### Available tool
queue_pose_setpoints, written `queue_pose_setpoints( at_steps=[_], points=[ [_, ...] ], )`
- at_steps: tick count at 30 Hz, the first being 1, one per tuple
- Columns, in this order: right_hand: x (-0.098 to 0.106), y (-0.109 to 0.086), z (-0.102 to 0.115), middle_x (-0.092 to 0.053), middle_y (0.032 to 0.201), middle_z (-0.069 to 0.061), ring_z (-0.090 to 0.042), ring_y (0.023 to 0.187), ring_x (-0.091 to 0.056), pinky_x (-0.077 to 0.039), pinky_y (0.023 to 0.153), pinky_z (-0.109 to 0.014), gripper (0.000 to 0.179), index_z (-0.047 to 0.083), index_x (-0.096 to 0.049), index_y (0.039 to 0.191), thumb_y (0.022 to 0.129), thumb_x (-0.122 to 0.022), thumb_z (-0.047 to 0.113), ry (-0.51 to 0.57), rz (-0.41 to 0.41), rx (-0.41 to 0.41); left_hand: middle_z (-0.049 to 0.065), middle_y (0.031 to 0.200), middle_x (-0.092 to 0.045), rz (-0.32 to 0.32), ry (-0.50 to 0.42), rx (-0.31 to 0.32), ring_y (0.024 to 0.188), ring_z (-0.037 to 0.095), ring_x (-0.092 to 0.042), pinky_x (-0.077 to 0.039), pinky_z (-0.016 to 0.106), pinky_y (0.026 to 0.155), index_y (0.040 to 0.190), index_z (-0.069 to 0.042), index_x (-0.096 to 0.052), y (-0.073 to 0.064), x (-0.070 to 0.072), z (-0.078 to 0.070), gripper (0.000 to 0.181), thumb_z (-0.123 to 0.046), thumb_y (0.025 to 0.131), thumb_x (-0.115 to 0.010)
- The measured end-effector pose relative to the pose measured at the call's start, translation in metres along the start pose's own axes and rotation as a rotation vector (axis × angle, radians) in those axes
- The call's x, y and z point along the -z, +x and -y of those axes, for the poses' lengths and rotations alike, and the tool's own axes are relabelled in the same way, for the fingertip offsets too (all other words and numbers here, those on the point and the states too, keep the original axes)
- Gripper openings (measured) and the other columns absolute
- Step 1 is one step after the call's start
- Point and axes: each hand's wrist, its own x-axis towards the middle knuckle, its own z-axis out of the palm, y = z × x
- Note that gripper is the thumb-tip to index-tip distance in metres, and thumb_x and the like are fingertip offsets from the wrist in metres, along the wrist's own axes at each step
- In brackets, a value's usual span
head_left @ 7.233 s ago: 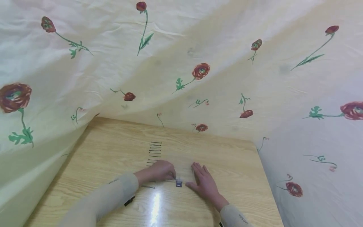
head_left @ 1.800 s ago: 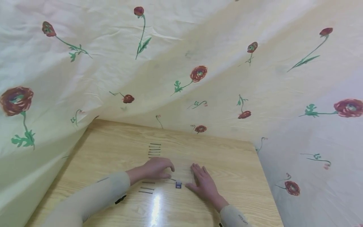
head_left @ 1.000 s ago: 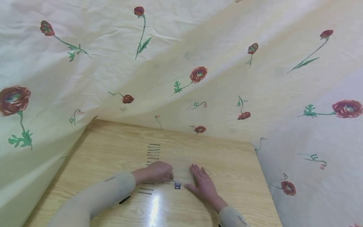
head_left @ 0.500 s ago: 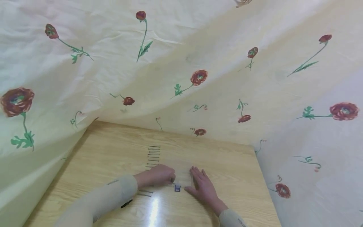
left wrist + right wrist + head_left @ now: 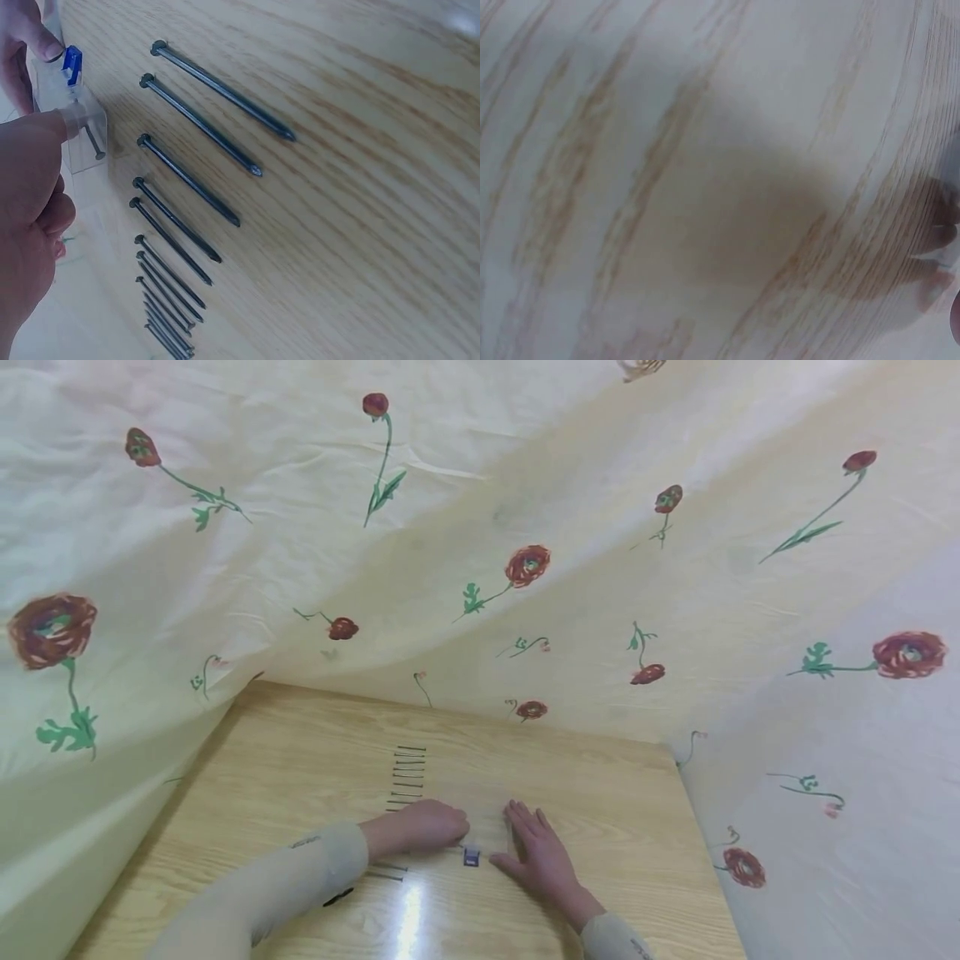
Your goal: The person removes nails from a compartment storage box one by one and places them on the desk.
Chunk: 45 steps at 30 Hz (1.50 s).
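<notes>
A clear plastic box with a blue latch lies on the wooden table, hard to make out in the head view. My left hand is at the box's left side, fingers curled. Its fingertip overlaps the clear wall in the left wrist view, close by a small nail seen within the box outline. I cannot tell whether the fingers pinch that nail. Along the box's other side rests my right hand, fingers straight, thumb near the latch. The right wrist view holds mostly blurred wood grain and shadow.
Several loose nails lie in a row from long to short left of the box; my left arm covers part of the row in the head view. Flower-patterned cloth hangs around the table, which has a bright glare near the front.
Compared with the oldest frame, another nail lies at the row's near end. My left hand was lifted with fingers spread, then closed in on the box's left side again. My right hand stays put.
</notes>
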Motion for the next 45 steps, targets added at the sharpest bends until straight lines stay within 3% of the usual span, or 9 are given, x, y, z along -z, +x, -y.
queue_pose_setpoints(
  at_steps=[3,6,10,15,21,26,37,45],
  points=[
    [-0.001,0.0,0.0,-0.046,0.165,-0.013,-0.031,0.153,-0.043,-0.025,0.129,-0.053,0.089,0.005,-0.049,0.158,0.091,-0.08,0.055,-0.005,-0.002,0.001,-0.01,0.088,-0.062,-0.003,-0.048,0.022,0.072,0.003,-0.055,-0.05,0.015,0.066,0.096,-0.021,-0.068,-0.002,0.001,0.0,0.015,-0.024,0.108,-0.061],
    [-0.001,0.0,-0.001,-0.046,0.165,-0.013,-0.031,0.154,-0.042,-0.024,0.129,-0.053,0.089,0.005,-0.049,0.158,0.092,-0.079,0.056,-0.009,0.001,-0.002,-0.012,0.088,-0.062,-0.015,-0.177,0.082,0.073,0.001,-0.056,-0.051,0.015,0.068,0.097,-0.022,-0.069,-0.004,0.003,0.001,0.011,-0.025,0.107,-0.064],
    [-0.002,0.0,-0.002,-0.045,0.166,-0.012,-0.03,0.154,-0.041,-0.023,0.13,-0.051,0.09,0.006,-0.048,0.159,0.092,-0.078,0.057,-0.017,0.005,-0.006,-0.014,0.089,-0.062,-0.075,-0.346,0.142,0.075,-0.001,-0.057,-0.052,0.015,0.07,0.099,-0.022,-0.071,-0.006,0.01,0.003,0.007,-0.024,0.105,-0.069],
    [-0.001,0.0,-0.001,-0.045,0.166,-0.012,-0.031,0.154,-0.042,-0.024,0.129,-0.053,0.091,0.006,-0.048,0.159,0.092,-0.078,0.059,-0.024,0.005,-0.006,-0.012,0.095,-0.065,-0.133,-0.424,0.156,0.081,-0.001,-0.06,-0.053,0.015,0.075,0.104,-0.021,-0.073,-0.011,0.023,0.007,0.005,-0.023,0.105,-0.069],
    [0.0,-0.002,0.001,-0.046,0.165,-0.012,-0.031,0.153,-0.043,-0.025,0.129,-0.053,0.091,0.006,-0.049,0.158,0.092,-0.076,0.061,-0.028,0.014,-0.011,-0.007,0.105,-0.071,-0.135,-0.44,0.183,0.094,0.005,-0.066,-0.058,0.022,0.085,0.105,-0.018,-0.073,-0.031,0.047,0.015,0.01,-0.026,0.106,-0.068],
    [0.002,-0.004,0.003,-0.046,0.165,-0.012,-0.031,0.154,-0.042,-0.024,0.129,-0.054,0.09,0.006,-0.049,0.158,0.092,-0.075,0.063,-0.006,0.029,-0.026,-0.005,0.104,-0.072,-0.132,-0.432,0.197,0.096,0.011,-0.068,-0.06,0.027,0.087,0.103,-0.016,-0.072,-0.054,0.056,0.023,0.008,-0.023,0.105,-0.069],
    [0.004,-0.002,0.003,-0.044,0.166,-0.012,-0.031,0.155,-0.04,-0.022,0.13,-0.053,0.091,0.006,-0.047,0.159,0.093,-0.074,0.062,0.006,0.055,-0.032,-0.007,0.098,-0.069,-0.142,-0.422,0.227,0.09,0.009,-0.066,-0.06,0.031,0.084,0.098,-0.018,-0.07,-0.103,0.057,0.032,0.004,-0.018,0.102,-0.072],
    [0.001,-0.003,0.003,-0.046,0.164,-0.014,-0.034,0.153,-0.043,-0.027,0.128,-0.055,0.093,0.004,-0.048,0.158,0.091,-0.075,0.063,-0.028,0.017,0.001,-0.009,0.096,-0.069,-0.178,-0.426,0.207,0.086,0.005,-0.065,-0.059,0.026,0.077,0.095,-0.02,-0.07,-0.132,0.04,0.02,0.008,-0.016,0.1,-0.075]
  ],
)
